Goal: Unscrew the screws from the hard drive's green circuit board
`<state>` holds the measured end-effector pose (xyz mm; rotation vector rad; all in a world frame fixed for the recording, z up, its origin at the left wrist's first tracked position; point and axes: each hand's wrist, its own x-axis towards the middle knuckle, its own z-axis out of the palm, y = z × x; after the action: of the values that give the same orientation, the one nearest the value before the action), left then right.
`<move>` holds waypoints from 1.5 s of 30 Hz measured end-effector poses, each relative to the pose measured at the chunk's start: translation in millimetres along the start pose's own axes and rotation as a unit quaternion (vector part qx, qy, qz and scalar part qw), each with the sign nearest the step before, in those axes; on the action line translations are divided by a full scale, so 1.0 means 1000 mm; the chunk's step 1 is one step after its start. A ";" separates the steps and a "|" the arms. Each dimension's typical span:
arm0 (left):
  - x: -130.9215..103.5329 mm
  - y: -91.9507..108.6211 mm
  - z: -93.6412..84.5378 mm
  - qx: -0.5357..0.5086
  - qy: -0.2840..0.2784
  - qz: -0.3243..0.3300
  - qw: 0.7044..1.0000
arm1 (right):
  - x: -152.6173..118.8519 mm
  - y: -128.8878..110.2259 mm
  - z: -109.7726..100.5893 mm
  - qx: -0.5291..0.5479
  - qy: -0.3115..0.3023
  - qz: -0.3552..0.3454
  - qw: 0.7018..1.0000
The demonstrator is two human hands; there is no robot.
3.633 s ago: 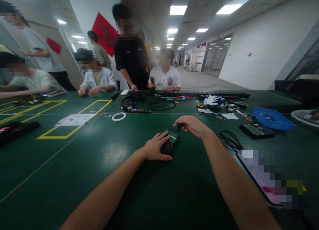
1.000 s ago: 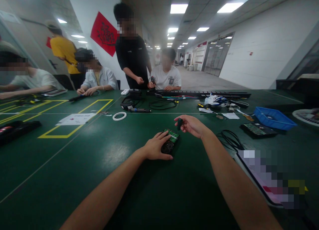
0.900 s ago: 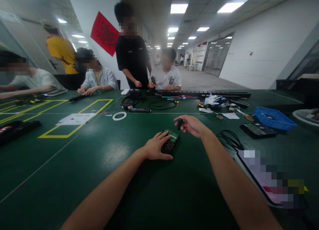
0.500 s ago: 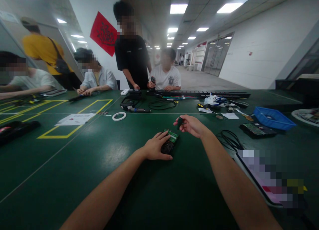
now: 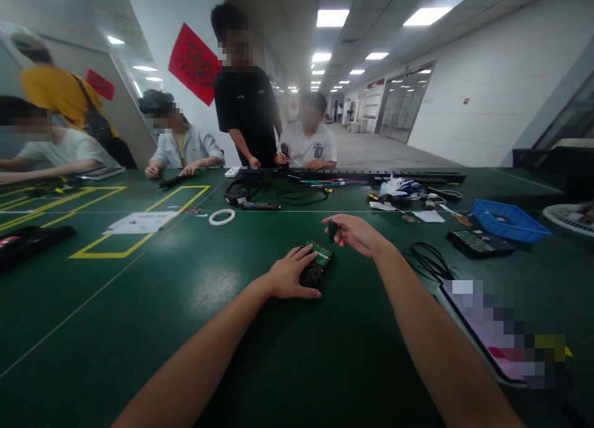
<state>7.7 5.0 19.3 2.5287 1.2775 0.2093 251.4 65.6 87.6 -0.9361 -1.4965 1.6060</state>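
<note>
A hard drive (image 5: 312, 273) lies on the green table in front of me, its green circuit board facing up. My left hand (image 5: 292, 272) holds it from the left side: the fingers reach over the board and the thumb runs along the near edge. Just off the board's far right corner, my right hand (image 5: 355, 233) pinches the dark, stubby handle of a screwdriver (image 5: 333, 231) upright between thumb and fingers. Its tip is too small to make out, so I cannot tell whether it touches the drive.
At right are a second drive-like unit (image 5: 480, 242), a blue tray (image 5: 508, 221), black cable (image 5: 424, 261) and a tablet-like device (image 5: 492, 335). A white tape ring (image 5: 221, 217) and a paper sheet (image 5: 139, 222) lie left. Several people are across the table.
My right hand and the screwdriver have shifted very slightly left and down. My left hand and the hard drive stay put. Behind, the person in yellow has moved left.
</note>
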 end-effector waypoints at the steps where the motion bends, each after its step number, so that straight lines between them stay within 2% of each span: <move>1: 0.000 0.000 0.000 0.001 0.001 0.001 1.000 | 0.000 0.000 0.000 0.000 -0.001 -0.002 1.000; 14: -0.001 0.000 0.001 0.001 0.003 -0.001 1.000 | 0.000 0.000 0.000 0.024 0.012 -0.002 1.000; 38: -0.001 0.001 0.000 -0.003 0.002 -0.009 1.000 | -0.001 -0.003 -0.001 -0.054 0.047 -0.040 0.997; 45: 0.000 -0.001 0.000 -0.003 0.003 -0.003 1.000 | -0.002 -0.007 0.003 -0.031 0.057 -0.041 0.997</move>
<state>7.3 5.3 18.9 2.5215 1.2845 0.2184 250.0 62.4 94.8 -0.9722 -1.4929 1.4310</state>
